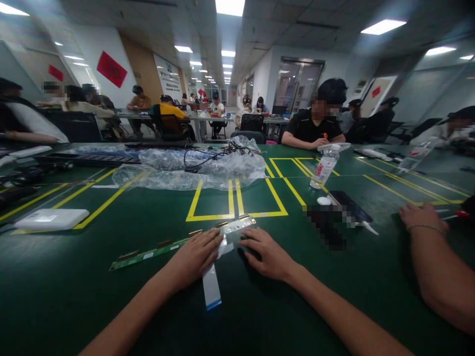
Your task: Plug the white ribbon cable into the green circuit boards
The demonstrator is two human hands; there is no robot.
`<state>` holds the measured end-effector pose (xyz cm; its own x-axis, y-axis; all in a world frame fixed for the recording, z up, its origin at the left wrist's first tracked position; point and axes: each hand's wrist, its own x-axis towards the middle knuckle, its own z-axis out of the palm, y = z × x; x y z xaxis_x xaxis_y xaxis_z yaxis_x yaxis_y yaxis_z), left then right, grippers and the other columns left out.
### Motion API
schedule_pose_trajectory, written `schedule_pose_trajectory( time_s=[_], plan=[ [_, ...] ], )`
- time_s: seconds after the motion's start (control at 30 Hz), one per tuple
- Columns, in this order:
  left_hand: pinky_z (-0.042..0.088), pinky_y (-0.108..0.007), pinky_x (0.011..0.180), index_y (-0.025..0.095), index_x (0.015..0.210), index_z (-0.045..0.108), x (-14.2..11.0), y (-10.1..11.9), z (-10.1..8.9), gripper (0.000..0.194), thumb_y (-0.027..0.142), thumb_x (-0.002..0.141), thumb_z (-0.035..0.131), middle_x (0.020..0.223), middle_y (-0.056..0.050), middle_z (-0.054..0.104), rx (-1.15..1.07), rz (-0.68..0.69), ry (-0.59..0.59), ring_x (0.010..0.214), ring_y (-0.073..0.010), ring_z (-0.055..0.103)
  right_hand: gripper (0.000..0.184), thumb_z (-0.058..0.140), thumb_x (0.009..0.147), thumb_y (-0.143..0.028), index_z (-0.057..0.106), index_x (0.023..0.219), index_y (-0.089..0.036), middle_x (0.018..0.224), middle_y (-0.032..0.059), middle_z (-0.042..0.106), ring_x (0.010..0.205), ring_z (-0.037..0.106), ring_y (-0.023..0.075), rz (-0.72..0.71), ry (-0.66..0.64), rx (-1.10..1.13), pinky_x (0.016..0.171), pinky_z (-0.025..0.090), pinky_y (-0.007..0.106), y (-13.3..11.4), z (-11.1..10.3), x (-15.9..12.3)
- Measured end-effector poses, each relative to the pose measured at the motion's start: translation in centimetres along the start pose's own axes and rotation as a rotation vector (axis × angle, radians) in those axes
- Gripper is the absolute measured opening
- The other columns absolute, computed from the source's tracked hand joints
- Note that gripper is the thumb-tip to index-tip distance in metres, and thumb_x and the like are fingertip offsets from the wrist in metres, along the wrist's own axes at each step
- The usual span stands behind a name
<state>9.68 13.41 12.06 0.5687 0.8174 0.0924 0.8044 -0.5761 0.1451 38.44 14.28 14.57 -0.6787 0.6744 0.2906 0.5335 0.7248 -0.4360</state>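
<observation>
A long, narrow green circuit board [148, 255] lies slantwise on the table, its right end [241, 224] pale and shiny. My left hand [198, 252] rests over the board's middle, fingers together across it and thumb on the near side, gripping it. Beneath that hand a white flat ribbon cable [212, 287] with a blue tip comes out toward me. A short pale cable piece [225, 250] shows between the hands. Just below the board's right end, my right hand [269, 252] is open, its fingers apart with nothing in them. The left palm hides part of the board.
Bubble wrap [208, 170] with black cables [202, 160] lies beyond yellow tape outlines [237, 216] on the green table [156, 321]. A white device [52, 219] is at left. A bottle [324, 168] and phone [351, 206] stand right, near another person's arm [434, 257]. Someone sits opposite.
</observation>
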Motion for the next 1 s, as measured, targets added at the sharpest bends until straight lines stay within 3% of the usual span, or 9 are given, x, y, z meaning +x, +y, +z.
schedule_pose_trajectory(
  time_s=[0.2,0.33,0.47,0.6,0.7,0.8,0.9,1.0],
  plan=[
    [0.033,-0.052,0.118,0.013,0.155,0.04,-2.2,-7.9,-1.5,0.058,0.038,0.103,0.029,0.16,-0.015,0.034,0.055,-0.516,-0.047,0.148,-0.0316,0.033,0.034,0.057,0.096,-0.024,0.066,0.129,-0.022,0.145,0.0113,0.055,0.137,0.047,0.0272,0.065,0.033,0.023,0.114,0.039,0.051,0.8,0.1,-0.1],
    [0.036,-0.061,0.111,0.006,0.155,0.033,-5.1,-12.3,-2.6,0.064,0.039,0.103,0.017,0.16,-0.021,0.032,0.039,-0.862,-0.008,0.147,-0.0377,0.03,0.032,0.055,0.097,-0.024,0.066,0.128,-0.022,0.143,0.011,0.056,0.136,0.048,0.0268,0.081,0.02,0.031,0.113,0.04,0.051,0.8,0.0,-0.1],
    [0.036,-0.075,0.099,0.004,0.155,0.031,-6.6,-13.5,-3.5,0.072,0.049,0.102,0.013,0.154,-0.033,0.033,0.057,-1.031,0.044,0.139,-0.0506,0.037,0.032,0.054,0.098,-0.026,0.066,0.127,-0.023,0.142,0.0111,0.057,0.134,0.049,0.027,0.085,0.004,0.037,0.112,0.041,0.051,0.8,0.0,-0.2],
    [0.031,-0.083,0.092,0.016,0.159,0.027,-6.7,-13.8,-4.3,0.077,0.062,0.099,0.014,0.159,-0.033,0.02,0.014,-1.226,-0.057,0.141,-0.0583,0.027,0.031,0.054,0.098,-0.027,0.067,0.126,-0.023,0.142,0.0112,0.057,0.134,0.049,0.0267,0.084,-0.005,0.042,0.112,0.042,0.05,0.9,0.1,-0.3],
    [0.027,-0.083,0.096,0.02,0.161,0.024,-6.5,-13.7,-4.6,0.075,0.06,0.099,0.014,0.162,-0.029,0.014,0.055,-1.176,-0.115,0.146,-0.0563,0.015,0.031,0.053,0.098,-0.026,0.067,0.126,-0.023,0.142,0.0111,0.056,0.134,0.049,0.0265,0.085,-0.005,0.039,0.112,0.042,0.05,1.0,0.1,-0.3],
    [0.023,-0.076,0.107,0.014,0.159,0.031,-5.4,-11.9,-4.2,0.068,0.051,0.103,0.019,0.16,-0.029,0.024,0.182,-1.005,-0.114,0.147,-0.0504,0.019,0.031,0.054,0.098,-0.024,0.068,0.125,-0.022,0.141,0.0112,0.057,0.133,0.05,0.0263,0.082,0.01,0.034,0.111,0.042,0.049,1.0,0.1,-0.2],
    [0.029,-0.063,0.114,0.012,0.156,0.036,-3.1,-7.4,-2.7,0.059,0.039,0.105,0.026,0.157,-0.023,0.036,0.231,-0.772,-0.097,0.146,-0.0404,0.032,0.03,0.054,0.097,-0.022,0.068,0.124,-0.022,0.14,0.0113,0.058,0.132,0.051,0.0263,0.078,0.036,0.029,0.11,0.044,0.049,1.0,0.1,-0.2],
    [0.035,-0.055,0.115,0.015,0.155,0.038,-0.7,-1.4,-0.8,0.053,0.021,0.102,0.034,0.159,-0.016,0.037,0.207,-0.356,-0.064,0.147,-0.0335,0.034,0.029,0.054,0.096,-0.021,0.07,0.121,-0.021,0.137,0.0122,0.06,0.129,0.053,0.0267,0.087,0.069,0.02,0.108,0.045,0.048,1.0,0.1,0.0]
  ],
)
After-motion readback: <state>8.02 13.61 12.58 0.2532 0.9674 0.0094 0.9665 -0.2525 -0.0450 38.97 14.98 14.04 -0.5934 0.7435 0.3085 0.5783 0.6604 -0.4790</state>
